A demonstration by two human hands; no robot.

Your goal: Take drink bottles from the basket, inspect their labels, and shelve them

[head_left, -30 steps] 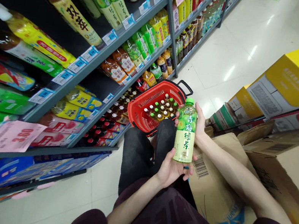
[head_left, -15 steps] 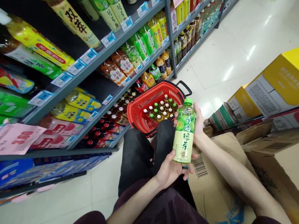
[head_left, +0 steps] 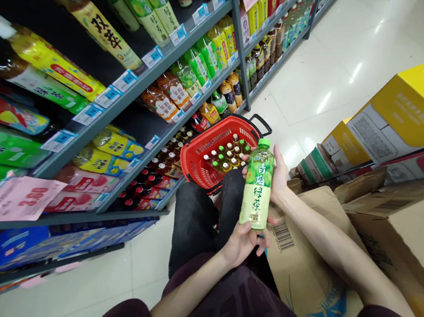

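Plainly, we have both hands on one green bottle (head_left: 258, 188), held on the near side of the red basket (head_left: 197, 160), with its green cap just in front of the basket's near right corner. Our left hand (head_left: 239, 246) has its grip closed about the bottle's base: the thumb presses the front of the label while the fingers curl underneath and behind. Our right hand (head_left: 280, 177) grips the upper part from behind and along its right side, and its fingertips show past the bottle's left edge. We see the label facing us, pale below and printed with green plums above, the bottle tilted with its cap toward the basket. Inside the basket we find small bottles (head_left: 233, 151) with white and green caps pointing up. Our dark trousers (head_left: 194, 226) come right up to the basket's near side. Left of the basket runs a grey shelf (head_left: 139, 73) of bottled drinks, with blue and pink price tags. To the right of the basket we have a brown carton (head_left: 307, 235) close by our right forearm, and farther right, a yellow carton (head_left: 404, 116).
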